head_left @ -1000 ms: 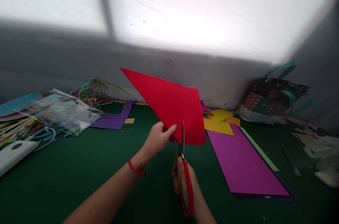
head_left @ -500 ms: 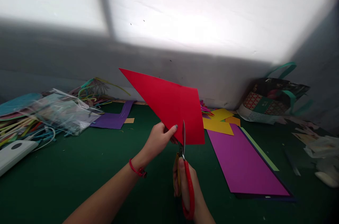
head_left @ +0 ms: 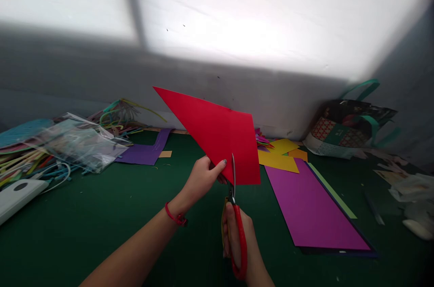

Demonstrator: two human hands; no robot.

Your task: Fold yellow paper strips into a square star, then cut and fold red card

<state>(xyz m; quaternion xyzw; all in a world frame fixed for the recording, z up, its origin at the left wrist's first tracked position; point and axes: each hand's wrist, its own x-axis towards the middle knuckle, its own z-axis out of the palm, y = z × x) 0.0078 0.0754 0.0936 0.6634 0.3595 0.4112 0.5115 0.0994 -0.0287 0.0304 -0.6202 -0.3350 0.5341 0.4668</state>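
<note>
Raised above the green table, a sheet of red paper (head_left: 217, 129) tapers to a point at its upper left. My left hand (head_left: 205, 176) pinches its lower edge, thumb in front and the other fingers mostly hidden behind. In my right hand (head_left: 233, 228) is a pair of scissors (head_left: 241, 246) with red handles, its fingers wrapped in the grips. One blade lies in front of the paper near the lower edge, just right of my left thumb; the other blade is hidden behind the sheet.
Purple paper (head_left: 140, 153) lies left of centre, beside a plastic bag (head_left: 84, 147), coloured strips (head_left: 30, 160) and a white device (head_left: 20, 196) with a cord. On the right are yellow paper (head_left: 281, 162), a magenta sheet (head_left: 312, 210) and a patterned bag (head_left: 339, 129) against the wall.
The scissors and my right hand have shifted very slightly left and look a little more closed. The red paper's right side has moved slightly left. My left hand keeps its hold.
</note>
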